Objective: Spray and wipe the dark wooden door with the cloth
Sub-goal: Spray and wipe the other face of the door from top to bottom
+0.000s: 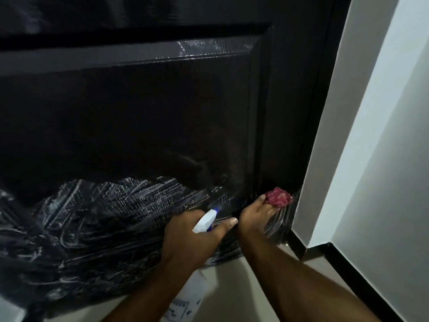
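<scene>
I see my left hand (pixel 192 238) gripping one bottle (pixel 204 221) low at the door (pixel 139 124); my right hand (pixel 253 214) clutches one cloth (pixel 277 197) against its corner.

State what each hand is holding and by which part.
The left hand grips the spray bottle by its neck, below the white trigger head. The right hand holds the red cloth in its fingers, against the lower right corner of the door.

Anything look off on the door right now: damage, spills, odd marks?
No damage visible. Whitish smeared streaks cover the bottom of the door, unlike the dark panel above. Right hand holds the red cloth at the bottom corner; left hand holds the spray bottle.
</scene>
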